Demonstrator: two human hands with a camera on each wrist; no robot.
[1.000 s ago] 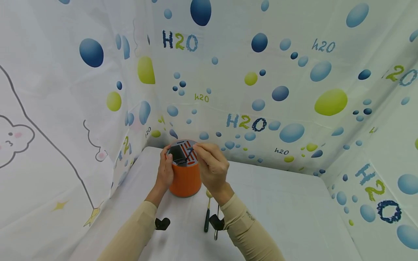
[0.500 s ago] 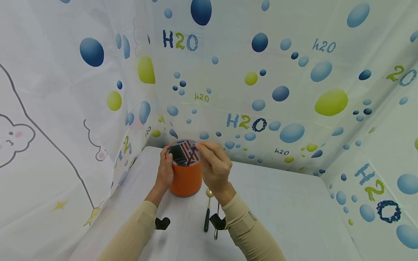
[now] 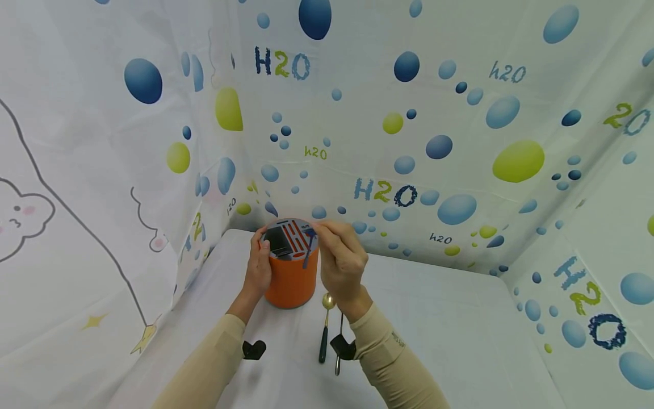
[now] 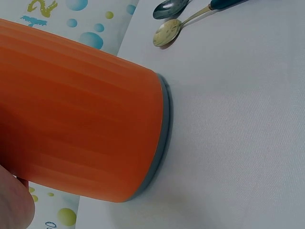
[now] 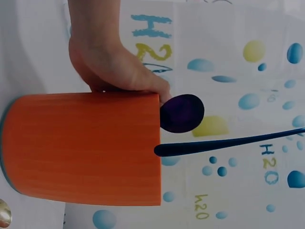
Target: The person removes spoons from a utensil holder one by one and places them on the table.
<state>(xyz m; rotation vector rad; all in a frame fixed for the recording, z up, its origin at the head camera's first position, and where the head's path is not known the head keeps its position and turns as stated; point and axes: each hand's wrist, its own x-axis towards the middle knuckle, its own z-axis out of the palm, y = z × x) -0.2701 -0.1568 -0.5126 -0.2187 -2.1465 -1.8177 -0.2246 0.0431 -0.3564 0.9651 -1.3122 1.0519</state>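
Note:
An orange utensil holder (image 3: 290,284) with a grey slotted top stands upright on the white table. My left hand (image 3: 259,270) grips its left side, the thumb at the top rim. With fingertips above the right rim, my right hand (image 3: 344,264) pinches a slim dark-blue-handled utensil (image 3: 308,255). That handle hangs down, its rounded end overlapping the rim in the right wrist view; the utensil's upper part is hidden by the hand in the head view. A dark purple oval spoon head (image 5: 183,113) sticks up above the rim beside the left hand.
On the table, in front of the holder, lies a gold spoon (image 3: 327,301) with a dark handle. Beside it a silver spoon (image 4: 169,8) lies partly under the right wrist in the head view. Printed cloth walls (image 3: 357,142) rise close behind and at both sides.
My right hand has moved slightly right. The utensil's lower end has swung from over the middle of the slotted top to the right front rim. The left hand and holder stay put.

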